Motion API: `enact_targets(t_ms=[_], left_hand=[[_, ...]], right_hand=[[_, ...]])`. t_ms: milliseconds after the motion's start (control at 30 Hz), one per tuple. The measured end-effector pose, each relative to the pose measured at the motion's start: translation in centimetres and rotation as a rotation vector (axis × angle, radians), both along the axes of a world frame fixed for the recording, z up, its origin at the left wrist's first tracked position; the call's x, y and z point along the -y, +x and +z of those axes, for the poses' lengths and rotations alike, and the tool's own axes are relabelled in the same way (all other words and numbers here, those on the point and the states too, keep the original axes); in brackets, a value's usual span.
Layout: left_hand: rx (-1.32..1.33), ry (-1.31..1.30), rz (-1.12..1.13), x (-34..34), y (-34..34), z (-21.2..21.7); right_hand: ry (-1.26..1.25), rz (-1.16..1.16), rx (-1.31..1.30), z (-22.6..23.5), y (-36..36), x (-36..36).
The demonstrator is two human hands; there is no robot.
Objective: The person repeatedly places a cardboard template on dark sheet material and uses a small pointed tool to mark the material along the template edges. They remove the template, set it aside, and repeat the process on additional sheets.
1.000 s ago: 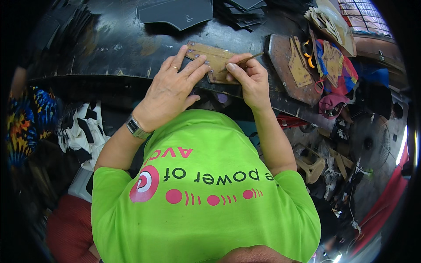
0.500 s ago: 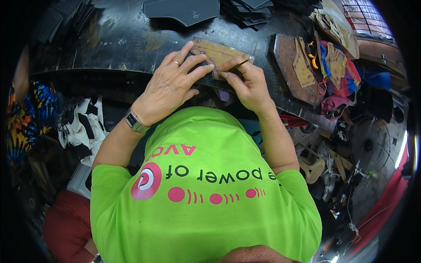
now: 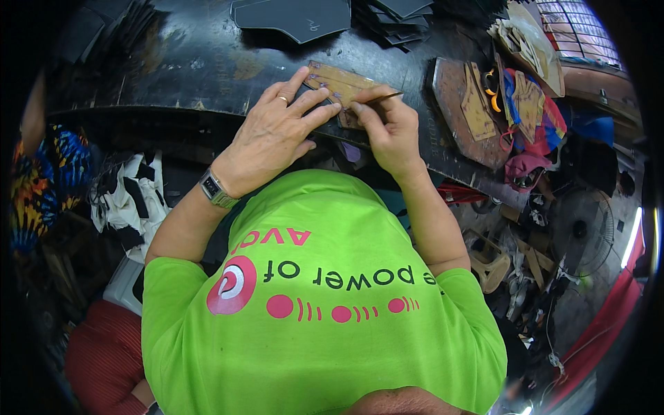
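Flat tan board template at the glossy black bench's near edge.
From here I see the left hand spread open against its left side, the right hand pinching a thin, dark, pencil-like stick over it.

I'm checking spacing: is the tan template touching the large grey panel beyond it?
Apart: the head view shows black tabletop between the tan template and the large grey panel.

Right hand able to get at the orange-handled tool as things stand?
Probably yes: between the right hand and the orange-handled tool, only a brown board and a flat tan template seem to intervene. The hand holds a thin stick, though, so might need freeing first.
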State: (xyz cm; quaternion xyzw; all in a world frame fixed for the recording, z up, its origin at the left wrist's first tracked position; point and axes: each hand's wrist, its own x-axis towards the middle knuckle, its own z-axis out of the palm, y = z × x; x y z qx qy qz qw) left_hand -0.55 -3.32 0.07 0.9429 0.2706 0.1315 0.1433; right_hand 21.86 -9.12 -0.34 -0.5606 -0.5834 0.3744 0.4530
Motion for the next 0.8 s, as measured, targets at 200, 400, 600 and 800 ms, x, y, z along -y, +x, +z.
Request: enact_targets(t_ms=[200,400,600,800], left_hand=[[-0.027,-0.031,0.007,0.0,0.2,0.3],[-0.006,-0.028,0.003,0.0,0.1,0.2],[-0.004,0.008,-0.008,0.0,0.0,0.3],[0.028,0.005,0.002,0.1,-0.1,0.2]], right_hand=[[-0.153,-0.106,-0.194,0.5,0.4,-1.1],[0.121,-0.048,0.121,-0.3,-1.1,-1.7],[0.202,0.067,0.242,-0.2,-0.9,-2.6],[-0.012,-0.035,-0.015,0.3,-1.2,-2.3]])
